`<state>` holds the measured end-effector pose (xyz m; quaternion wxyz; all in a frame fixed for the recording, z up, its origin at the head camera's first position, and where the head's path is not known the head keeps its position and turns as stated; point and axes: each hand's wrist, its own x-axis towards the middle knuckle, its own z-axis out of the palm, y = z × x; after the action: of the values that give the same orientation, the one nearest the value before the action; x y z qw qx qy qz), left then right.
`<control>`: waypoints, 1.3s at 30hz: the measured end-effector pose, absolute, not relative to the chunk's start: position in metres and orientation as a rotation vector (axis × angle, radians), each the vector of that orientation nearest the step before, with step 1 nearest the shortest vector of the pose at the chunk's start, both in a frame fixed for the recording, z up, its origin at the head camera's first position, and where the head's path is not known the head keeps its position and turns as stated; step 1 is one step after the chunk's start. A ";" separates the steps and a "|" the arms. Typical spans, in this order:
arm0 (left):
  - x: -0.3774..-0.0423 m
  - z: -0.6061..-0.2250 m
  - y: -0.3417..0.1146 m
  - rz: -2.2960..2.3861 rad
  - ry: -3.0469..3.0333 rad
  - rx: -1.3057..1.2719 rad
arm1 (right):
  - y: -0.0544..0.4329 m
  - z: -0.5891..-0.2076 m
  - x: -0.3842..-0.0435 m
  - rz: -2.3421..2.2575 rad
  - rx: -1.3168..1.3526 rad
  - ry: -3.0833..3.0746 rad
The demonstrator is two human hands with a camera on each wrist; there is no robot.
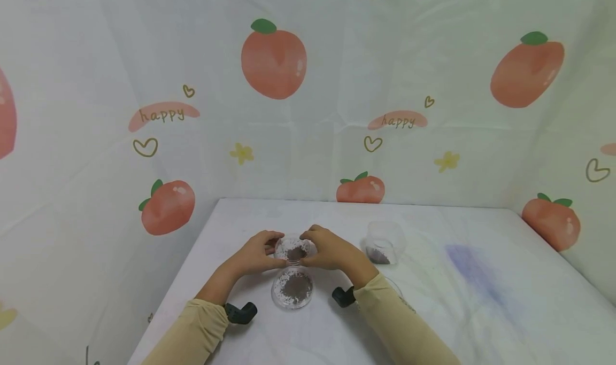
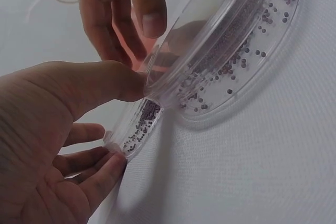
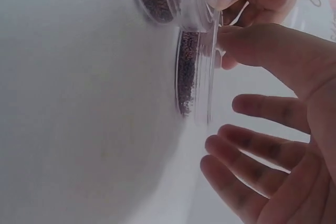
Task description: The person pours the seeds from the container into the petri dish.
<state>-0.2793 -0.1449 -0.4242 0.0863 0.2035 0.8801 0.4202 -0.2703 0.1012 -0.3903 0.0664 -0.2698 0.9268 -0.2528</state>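
Two round clear petri dishes with small dark beads lie one behind the other. My left hand [image 1: 255, 254] spans the left side of the far petri dish [image 1: 296, 254], thumb at its near rim, fingertips [image 2: 118, 157] at the other side. The right hand [image 1: 332, 249] is at the opposite side of that dish, its thumb [image 3: 244, 43] against the clear rim and its other fingers spread loosely apart from it. Nearer my body is the near petri dish [image 1: 292, 288], with beads gathered in its middle; neither hand grips it.
Right of the hands stands a clear plastic box [image 1: 386, 230], with a transparent piece holding dark beads [image 1: 379, 255] at its front. A clear round rim [image 1: 394, 286] shows partly behind the right forearm. A patterned cloth [image 1: 313, 156] hangs behind the white table [image 1: 457, 306].
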 end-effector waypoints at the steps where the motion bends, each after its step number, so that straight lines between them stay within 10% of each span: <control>1: -0.279 -0.424 -0.145 1.250 2.624 0.615 | 0.102 -0.390 -0.270 -0.758 -0.830 2.798; 22: -0.285 -0.426 -0.146 1.226 2.645 0.616 | 0.148 -0.372 -0.248 -0.526 -1.127 3.073; 39: -0.281 -0.419 -0.156 1.118 2.681 0.680 | 0.221 -0.361 -0.223 -0.535 -0.767 3.282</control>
<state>-0.2814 -0.1556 -0.4185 0.0791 0.2273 0.8958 0.3736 -0.2227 0.2214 -0.3606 -0.1352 -0.2226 0.9529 -0.1552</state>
